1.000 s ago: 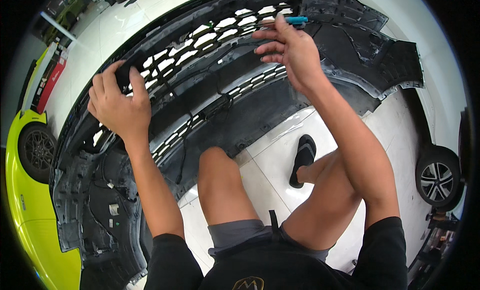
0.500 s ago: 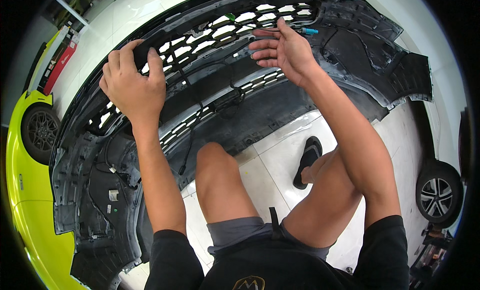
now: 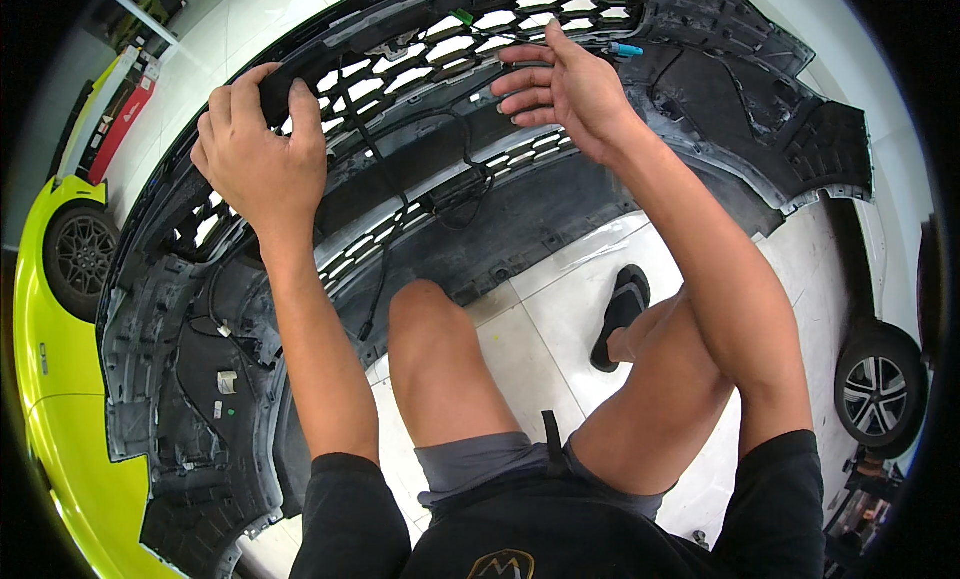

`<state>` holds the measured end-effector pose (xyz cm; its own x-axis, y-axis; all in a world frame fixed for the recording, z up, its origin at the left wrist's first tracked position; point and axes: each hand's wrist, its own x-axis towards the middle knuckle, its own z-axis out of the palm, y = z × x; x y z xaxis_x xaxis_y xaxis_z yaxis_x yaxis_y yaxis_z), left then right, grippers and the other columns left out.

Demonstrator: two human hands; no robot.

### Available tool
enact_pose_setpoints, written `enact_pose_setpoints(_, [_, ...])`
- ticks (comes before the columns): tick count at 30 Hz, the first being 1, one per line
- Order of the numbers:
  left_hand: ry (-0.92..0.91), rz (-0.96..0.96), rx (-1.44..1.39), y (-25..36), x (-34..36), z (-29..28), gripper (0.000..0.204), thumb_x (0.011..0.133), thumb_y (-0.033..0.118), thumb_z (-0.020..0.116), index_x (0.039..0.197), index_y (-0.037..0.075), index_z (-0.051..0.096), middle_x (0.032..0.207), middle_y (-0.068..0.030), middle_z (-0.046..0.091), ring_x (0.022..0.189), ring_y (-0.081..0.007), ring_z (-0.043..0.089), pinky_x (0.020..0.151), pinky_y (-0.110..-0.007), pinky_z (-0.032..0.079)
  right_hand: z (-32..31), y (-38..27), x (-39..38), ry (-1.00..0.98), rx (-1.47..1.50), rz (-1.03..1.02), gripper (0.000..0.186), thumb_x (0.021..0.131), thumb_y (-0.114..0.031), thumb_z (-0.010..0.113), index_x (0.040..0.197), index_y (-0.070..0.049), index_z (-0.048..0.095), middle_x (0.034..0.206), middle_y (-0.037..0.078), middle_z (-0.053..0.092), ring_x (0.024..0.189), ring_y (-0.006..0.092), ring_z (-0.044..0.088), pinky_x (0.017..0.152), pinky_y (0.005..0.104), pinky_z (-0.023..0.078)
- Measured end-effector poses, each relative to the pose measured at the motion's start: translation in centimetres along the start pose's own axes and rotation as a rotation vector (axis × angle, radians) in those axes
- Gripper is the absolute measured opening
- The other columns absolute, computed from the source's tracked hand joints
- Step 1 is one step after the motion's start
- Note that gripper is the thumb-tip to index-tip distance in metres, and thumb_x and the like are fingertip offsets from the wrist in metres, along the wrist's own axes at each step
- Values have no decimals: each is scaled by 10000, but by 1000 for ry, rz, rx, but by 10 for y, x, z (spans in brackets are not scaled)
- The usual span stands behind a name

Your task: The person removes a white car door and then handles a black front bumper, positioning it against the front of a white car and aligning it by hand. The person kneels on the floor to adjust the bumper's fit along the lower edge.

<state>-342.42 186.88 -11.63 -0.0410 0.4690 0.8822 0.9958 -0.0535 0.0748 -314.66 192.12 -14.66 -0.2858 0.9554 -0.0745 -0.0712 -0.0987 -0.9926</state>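
Observation:
A large black car bumper (image 3: 530,204) lies with its inner side up, in front of my legs. My left hand (image 3: 258,149) is closed over its upper edge, thumb on the inner side; the fingertips are hidden beyond the edge. At the honeycomb grille (image 3: 450,51), my right hand (image 3: 570,94) is held open, fingers apart, with nothing visible in it. Just beyond that hand's thumb sits a blue connector (image 3: 627,50), apparently on a thin dark wire. A small green piece (image 3: 461,18) shows on the grille. Black wiring (image 3: 465,144) runs across the bumper's middle.
To the left stands a bright yellow-green car (image 3: 65,379), close to the bumper's end. A car wheel (image 3: 873,387) is at the right. Red and white boxes (image 3: 120,129) stand at the far left. Pale tiles (image 3: 520,349) cover the floor between my legs.
My right hand has shifted slightly, its thumb a little higher. My left hand keeps its hold on the bumper's edge. The whole view has moved a little.

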Motion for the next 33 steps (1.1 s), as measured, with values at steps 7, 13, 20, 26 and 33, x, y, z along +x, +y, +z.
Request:
enact_pose_setpoints(7, [-15, 34, 11, 0, 0, -1, 285, 819, 339, 651, 1028, 150, 695, 950, -27, 627, 927, -250, 592, 869, -392, 395, -10, 0, -1, -16, 11, -24, 620, 1042, -519, 232, 1259, -12, 515, 1005, 132, 667, 845, 169, 644, 755, 315, 519])
enact_pose_setpoints(13, [29, 84, 28, -9, -3, 4, 308, 831, 371, 647, 1053, 161, 688, 944, -27, 635, 942, -254, 605, 881, -396, 400, 7, -22, -15, 54, 46, 56, 660, 1047, -493, 213, 1330, 62, 432, 1000, 204, 642, 813, 250, 629, 732, 363, 528])
enact_pose_setpoints(20, [9, 62, 26, -5, -3, 4, 317, 838, 369, 651, 1072, 158, 684, 980, -23, 647, 979, -256, 603, 907, -401, 390, -6, -12, -1, 45, 102, 114, 669, 1038, -511, 241, 1321, 61, 441, 1017, 212, 648, 830, 255, 645, 733, 357, 536])
enact_pose_setpoints(26, [-38, 34, 28, -1, 0, 0, 316, 845, 352, 644, 1081, 144, 676, 986, -36, 641, 990, -268, 599, 903, -404, 389, -5, -4, -6, 43, -12, 19, 634, 1040, -519, 213, 1264, -8, 514, 1001, 165, 669, 865, 195, 648, 777, 337, 513])
enact_pose_setpoints(33, [-75, 3, 31, 1, 2, -4, 304, 846, 332, 642, 1079, 140, 669, 1004, -44, 629, 995, -271, 588, 903, -397, 387, -4, -6, -3, 31, 44, 67, 674, 1028, -562, 211, 1249, -5, 520, 971, 156, 666, 827, 193, 638, 743, 342, 505])
